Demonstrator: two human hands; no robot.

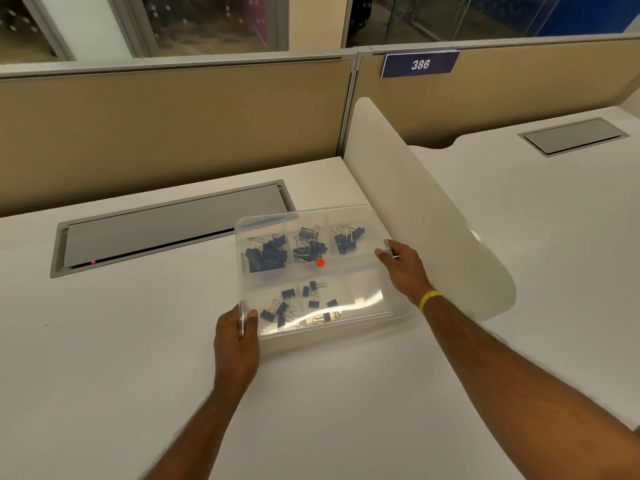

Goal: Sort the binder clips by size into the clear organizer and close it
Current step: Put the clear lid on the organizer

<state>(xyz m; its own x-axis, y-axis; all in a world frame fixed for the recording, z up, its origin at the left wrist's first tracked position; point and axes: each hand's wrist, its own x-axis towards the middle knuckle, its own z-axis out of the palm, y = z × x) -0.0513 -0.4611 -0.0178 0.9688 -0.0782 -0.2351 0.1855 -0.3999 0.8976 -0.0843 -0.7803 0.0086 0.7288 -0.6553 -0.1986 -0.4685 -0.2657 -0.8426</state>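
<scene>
Organizer lid (pixel 360 220) held between left hand (pixel 236 337) gripping its near-left corner and right hand (pixel 403 268) pinching its right edge

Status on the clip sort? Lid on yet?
Sorting looks done: clips sit grouped in the organizer, none loose on the desk. In hand: left hand and right hand hold the lid over it. Left: seating it; cannot tell if latched.

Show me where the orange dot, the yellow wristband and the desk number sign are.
orange dot (pixel 320 262): head view, centre of the dot on the organizer lid.
yellow wristband (pixel 428 299): head view, middle of the band on the wrist.
desk number sign (pixel 420 64): head view, on the digits 386.
</scene>
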